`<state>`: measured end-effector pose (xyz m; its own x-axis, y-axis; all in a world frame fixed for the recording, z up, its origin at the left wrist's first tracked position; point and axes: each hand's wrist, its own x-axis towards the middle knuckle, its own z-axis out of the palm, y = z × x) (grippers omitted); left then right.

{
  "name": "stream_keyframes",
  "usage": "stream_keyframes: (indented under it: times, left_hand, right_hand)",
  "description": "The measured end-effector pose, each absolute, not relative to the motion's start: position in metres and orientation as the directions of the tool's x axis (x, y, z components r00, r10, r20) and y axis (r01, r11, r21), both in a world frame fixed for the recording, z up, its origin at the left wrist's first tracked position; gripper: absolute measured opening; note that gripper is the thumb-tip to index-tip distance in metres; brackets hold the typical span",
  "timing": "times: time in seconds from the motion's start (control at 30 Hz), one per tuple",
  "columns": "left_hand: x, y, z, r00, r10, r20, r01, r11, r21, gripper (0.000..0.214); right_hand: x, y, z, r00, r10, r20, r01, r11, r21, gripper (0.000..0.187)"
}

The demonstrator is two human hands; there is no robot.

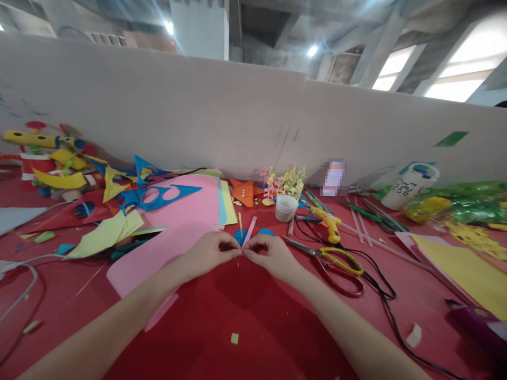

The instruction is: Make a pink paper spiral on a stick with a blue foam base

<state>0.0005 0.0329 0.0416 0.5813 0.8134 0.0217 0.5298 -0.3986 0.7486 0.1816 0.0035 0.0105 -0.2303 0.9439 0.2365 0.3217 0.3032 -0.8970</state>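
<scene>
My left hand and my right hand meet at the fingertips over a red sheet. Both pinch the lower end of a thin pink paper strip, which sticks up and away from me. Behind the strip lie blue paper pieces. A large pink paper sheet lies under my left forearm. Scissors with yellow and red handles rest just right of my right hand.
A yellow glue gun with black cord lies beyond the scissors, beside a small white cup. Coloured paper cut-outs pile at left. A white tube and yellow sheets are at right. A grey partition bounds the table.
</scene>
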Motion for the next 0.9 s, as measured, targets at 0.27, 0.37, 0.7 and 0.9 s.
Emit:
stream_keyframes:
  times: [0.27,0.37,0.7,0.9]
  left_hand:
    - [-0.0028,0.0362,0.0460,0.631,0.774,-0.043,0.379,-0.260,0.888,0.021]
    - [-0.0031,0.0354,0.0463,0.608,0.791,-0.062,0.384,-0.225,0.895,0.023]
    - [-0.0015,0.0336,0.0450,0.575,0.815,-0.071,0.373,-0.184,0.909,0.024]
    - [0.0007,0.0319,0.0451,0.524,0.835,-0.167,0.182,0.082,0.980,0.020]
  right_hand:
    - [0.1814,0.0053,0.0146,-0.325,0.944,0.057,-0.020,0.053,-0.998,0.018]
    - [0.1801,0.0055,0.0145,-0.304,0.952,0.047,-0.061,0.030,-0.998,0.019]
    - [0.1801,0.0072,0.0092,-0.290,0.956,0.051,-0.111,0.019,-0.994,0.025]
    - [0.1781,0.0030,0.0114,-0.277,0.924,0.263,0.006,0.275,-0.961,0.018]
